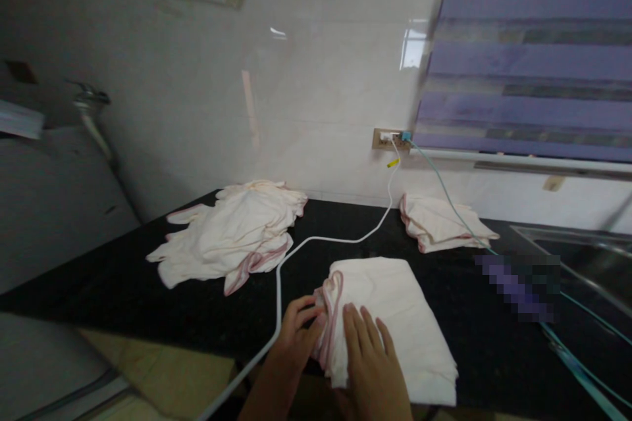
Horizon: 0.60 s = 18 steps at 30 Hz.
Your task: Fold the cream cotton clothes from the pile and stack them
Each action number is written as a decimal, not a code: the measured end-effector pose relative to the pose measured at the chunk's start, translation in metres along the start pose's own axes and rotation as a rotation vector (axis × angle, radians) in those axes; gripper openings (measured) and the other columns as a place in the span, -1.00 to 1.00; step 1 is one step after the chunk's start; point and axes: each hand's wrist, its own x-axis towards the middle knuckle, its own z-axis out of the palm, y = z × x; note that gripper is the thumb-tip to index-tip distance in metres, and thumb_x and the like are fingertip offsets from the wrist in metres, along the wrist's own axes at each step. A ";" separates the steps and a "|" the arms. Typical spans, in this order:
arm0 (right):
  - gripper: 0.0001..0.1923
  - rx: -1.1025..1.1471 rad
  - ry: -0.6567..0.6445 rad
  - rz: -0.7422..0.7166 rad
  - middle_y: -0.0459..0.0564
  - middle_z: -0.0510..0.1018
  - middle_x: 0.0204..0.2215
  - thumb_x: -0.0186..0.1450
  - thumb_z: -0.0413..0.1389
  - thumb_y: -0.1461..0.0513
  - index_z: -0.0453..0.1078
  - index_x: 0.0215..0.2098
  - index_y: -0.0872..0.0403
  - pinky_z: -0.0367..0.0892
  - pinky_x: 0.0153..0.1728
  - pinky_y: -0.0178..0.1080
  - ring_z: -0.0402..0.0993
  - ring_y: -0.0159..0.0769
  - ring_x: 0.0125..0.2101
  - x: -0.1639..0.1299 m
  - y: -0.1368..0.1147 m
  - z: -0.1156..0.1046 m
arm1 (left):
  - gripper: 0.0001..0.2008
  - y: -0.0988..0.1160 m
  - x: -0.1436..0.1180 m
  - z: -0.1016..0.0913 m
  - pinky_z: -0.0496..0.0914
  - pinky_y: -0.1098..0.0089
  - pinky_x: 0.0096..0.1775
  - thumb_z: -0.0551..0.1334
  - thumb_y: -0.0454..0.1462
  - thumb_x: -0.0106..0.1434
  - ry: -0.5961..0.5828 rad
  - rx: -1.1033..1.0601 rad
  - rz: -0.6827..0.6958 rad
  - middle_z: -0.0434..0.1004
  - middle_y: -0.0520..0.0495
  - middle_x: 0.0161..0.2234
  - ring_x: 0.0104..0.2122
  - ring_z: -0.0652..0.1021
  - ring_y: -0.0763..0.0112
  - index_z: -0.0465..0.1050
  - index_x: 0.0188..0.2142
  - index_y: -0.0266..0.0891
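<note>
Your left hand (296, 332) pinches the pink-trimmed edge of the folded cloth (390, 316) at the table's (123, 289) near edge while your right hand (370, 355) lies flat and open on top (apparently pinning the layers).

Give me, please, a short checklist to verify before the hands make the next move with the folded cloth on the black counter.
1. Both hands on the cloth: ok. The left hand grips the pink-trimmed edge, the right hand lies flat on the folded cloth.
2. Cloth fully on the counter: not ok, its near edge hangs over the front.
3. White cable apart from the cloth: ok, but it runs close beside the left hand.
4. Unfolded pile apart: ok.
5. Folded stack apart: ok; a teal cable crosses it.
6. Layers aligned: cannot tell.
</note>
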 end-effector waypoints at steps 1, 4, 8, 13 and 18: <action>0.16 0.000 0.022 -0.007 0.15 0.22 0.39 0.15 0.29 0.07 -0.22 0.54 0.08 0.24 0.18 0.12 0.28 0.21 0.28 -0.002 -0.001 0.001 | -0.42 0.004 -0.001 0.000 0.56 0.26 -0.26 0.49 0.00 -0.07 -0.031 -0.013 -0.011 0.64 -0.26 -0.15 -0.24 0.66 0.10 0.46 -0.13 -0.24; 0.05 -0.009 0.063 -0.034 0.08 0.31 0.35 0.19 0.22 0.16 -0.18 0.53 0.06 0.29 0.12 0.03 0.36 0.10 0.24 -0.008 0.002 0.005 | -0.47 0.010 -0.007 -0.003 0.57 0.23 -0.21 0.45 -0.05 0.02 -0.144 -0.144 -0.046 0.62 -0.27 -0.04 -0.26 0.67 0.16 0.45 -0.05 -0.20; -0.08 -0.023 0.126 -0.036 -0.02 0.41 0.29 0.22 0.14 0.27 -0.06 0.51 -0.02 0.34 0.05 -0.05 0.43 -0.02 0.19 -0.014 0.006 0.007 | -0.54 0.000 -0.016 -0.007 0.56 0.15 -0.06 0.43 -0.15 0.08 -0.247 -0.348 -0.057 0.54 -0.27 0.11 -0.13 0.66 0.13 0.47 -0.03 -0.16; -0.17 0.022 0.147 0.019 -0.07 0.43 0.28 0.18 0.12 0.32 0.17 0.42 -0.09 0.36 0.03 -0.06 0.45 -0.03 0.18 -0.020 -0.001 0.009 | -0.57 -0.017 -0.028 -0.014 0.53 0.07 0.04 0.40 -0.11 0.11 -0.213 -0.441 -0.010 0.54 -0.21 0.13 -0.03 0.62 0.02 0.52 -0.03 -0.12; -0.31 0.174 0.166 0.136 -0.03 0.54 0.18 0.22 0.13 0.30 0.34 0.32 -0.17 0.42 0.01 -0.04 0.50 0.01 0.13 -0.030 -0.019 0.003 | -0.48 -0.033 -0.047 -0.023 0.53 0.01 0.05 0.46 0.01 0.03 -0.164 -0.382 0.025 0.54 -0.17 0.16 0.07 0.57 -0.15 0.56 -0.01 -0.02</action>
